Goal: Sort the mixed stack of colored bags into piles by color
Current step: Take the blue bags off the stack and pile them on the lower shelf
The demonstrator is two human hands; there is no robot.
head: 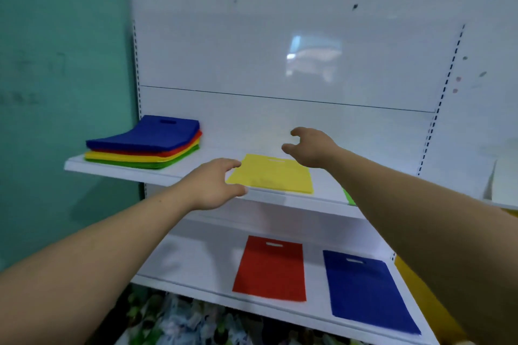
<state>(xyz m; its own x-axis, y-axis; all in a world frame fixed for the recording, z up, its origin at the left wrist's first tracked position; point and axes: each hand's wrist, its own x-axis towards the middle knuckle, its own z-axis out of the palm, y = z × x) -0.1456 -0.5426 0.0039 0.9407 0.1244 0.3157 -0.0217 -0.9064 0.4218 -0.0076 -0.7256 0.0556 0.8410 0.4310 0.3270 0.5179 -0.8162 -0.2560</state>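
Shelves of a white rack hold the bags. On the upper shelf (117, 169), at its left end, sits the mixed stack (143, 143): blue on top, then red, yellow and green layers, its near edge sagging a little. Near the middle of the same shelf a single yellow bag (274, 176) lies flat, with its handle slot toward the back panel (280, 50). Further right, a sliver of a green bag (348, 196) shows at the shelf's front edge, mostly hidden behind the right forearm.

The lower shelf (196, 266) carries a red bag (270, 269) and, just beside it to the right, a blue bag (367, 291). Both lie flat and apart from each other, slots toward the back.

The left hand (213, 183) is at the yellow bag's left edge, with relaxed fingers and the thumb by the near corner. It grips nothing, and whether the fingertips touch the bag cannot be told. The right hand (312, 147) hovers above the far right corner of the yellow bag, fingers loosely curled and empty.

A teal wall (56, 64) stands to the left of the rack, and patterned cloth (182, 322) shows below the lower shelf.
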